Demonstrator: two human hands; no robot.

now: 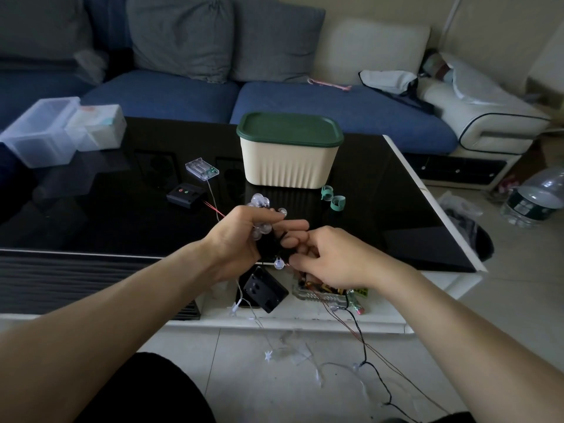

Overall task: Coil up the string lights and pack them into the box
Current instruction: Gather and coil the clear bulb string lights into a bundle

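Glossy black glass tops the coffee table (122, 215), with a blue sofa (171, 93) behind it. Near the table's middle stands the cream box (288, 161), its green lid (289, 129) on. Two green clips (332, 199) lie just beside its right front corner. To its left are a clear battery case (202, 168) and a black controller (186, 195) with red and green buttons; clear plastic tubs (45, 132) sit at the far left edge.

Over the table's near edge, the left hand (235, 242) grips a bundle of string lights (261, 215), clear round bulbs bunched above its curled fingers. The right hand (329, 257) pinches the dark wire (363, 340) close against the left, with one bulb (278, 263) hanging between them. More wire trails down to the tiled floor (274, 377), among loose pale strands. A black battery pack (265, 290) lies on the table's lower white shelf, under the hands.
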